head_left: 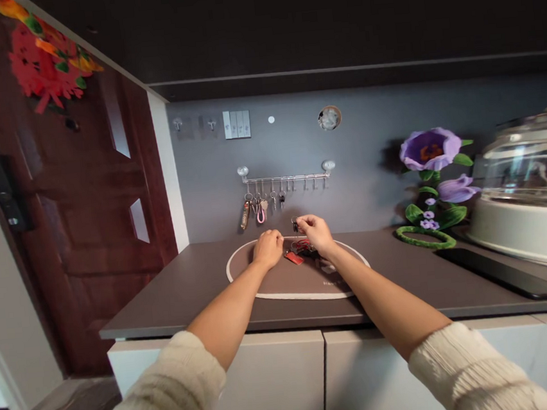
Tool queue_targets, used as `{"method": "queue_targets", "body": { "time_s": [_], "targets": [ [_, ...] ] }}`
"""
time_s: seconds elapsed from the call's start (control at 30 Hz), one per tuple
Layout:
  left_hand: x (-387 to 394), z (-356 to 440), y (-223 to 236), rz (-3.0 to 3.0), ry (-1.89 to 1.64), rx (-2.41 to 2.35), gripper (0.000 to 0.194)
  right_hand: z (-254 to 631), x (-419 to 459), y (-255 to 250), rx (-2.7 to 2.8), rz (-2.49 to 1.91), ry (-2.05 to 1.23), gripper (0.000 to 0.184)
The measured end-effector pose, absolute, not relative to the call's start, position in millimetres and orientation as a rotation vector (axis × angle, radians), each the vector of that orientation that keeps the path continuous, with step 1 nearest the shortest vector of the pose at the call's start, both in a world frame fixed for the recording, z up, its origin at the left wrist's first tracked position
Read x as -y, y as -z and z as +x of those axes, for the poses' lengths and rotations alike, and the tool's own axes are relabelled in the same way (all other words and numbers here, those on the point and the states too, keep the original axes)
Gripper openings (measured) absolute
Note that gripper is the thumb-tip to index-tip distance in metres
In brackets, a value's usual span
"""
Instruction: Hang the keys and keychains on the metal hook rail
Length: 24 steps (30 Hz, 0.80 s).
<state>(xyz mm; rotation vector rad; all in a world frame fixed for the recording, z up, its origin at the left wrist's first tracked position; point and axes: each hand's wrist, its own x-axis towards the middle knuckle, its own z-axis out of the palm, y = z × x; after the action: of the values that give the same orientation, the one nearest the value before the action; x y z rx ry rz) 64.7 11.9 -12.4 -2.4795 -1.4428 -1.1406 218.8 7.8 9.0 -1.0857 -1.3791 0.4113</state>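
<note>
My right hand (pixel 315 233) pinches a key ring with small dark keys (pixel 295 226), held up above the back of the oval mat and below the hook rail (pixel 285 179). My left hand (pixel 269 248) is low over the mat's left part, its fingers curled together; whatever they may hold is hidden. Between the hands, on the brown mat (pixel 281 285), lie a red tag (pixel 294 257), a red cord and dark items, partly covered by my right hand. From the rail's left hooks hang several key rings, one with a pink loop (pixel 261 214) and one with a patterned fob (pixel 245 215).
Purple artificial flowers (pixel 430 149), a black phone (pixel 502 271) and a white appliance with a clear top (pixel 535 205) stand or lie on the counter's right. A dark shelf (pixel 314 27) overhangs the counter. At left is a reddish-brown door (pixel 85 210).
</note>
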Motion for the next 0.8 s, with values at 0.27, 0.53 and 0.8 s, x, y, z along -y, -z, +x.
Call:
{"method": "queue_targets", "body": {
  "time_s": [0.27, 0.53, 0.8],
  "targets": [
    [-11, 68, 14, -2.507, 1.144, 1.437, 0.021, 218, -18, -57, 1.232, -1.069, -0.511, 0.013],
    [-13, 69, 15, -2.505, 1.131, 1.463, 0.024, 214, -45, -95, 1.1, -1.169, -0.47, 0.012],
    [-12, 70, 14, -2.492, 1.115, 1.478, 0.024, 203, -63, -104, 1.044, -1.23, -0.437, 0.015]
  ]
}}
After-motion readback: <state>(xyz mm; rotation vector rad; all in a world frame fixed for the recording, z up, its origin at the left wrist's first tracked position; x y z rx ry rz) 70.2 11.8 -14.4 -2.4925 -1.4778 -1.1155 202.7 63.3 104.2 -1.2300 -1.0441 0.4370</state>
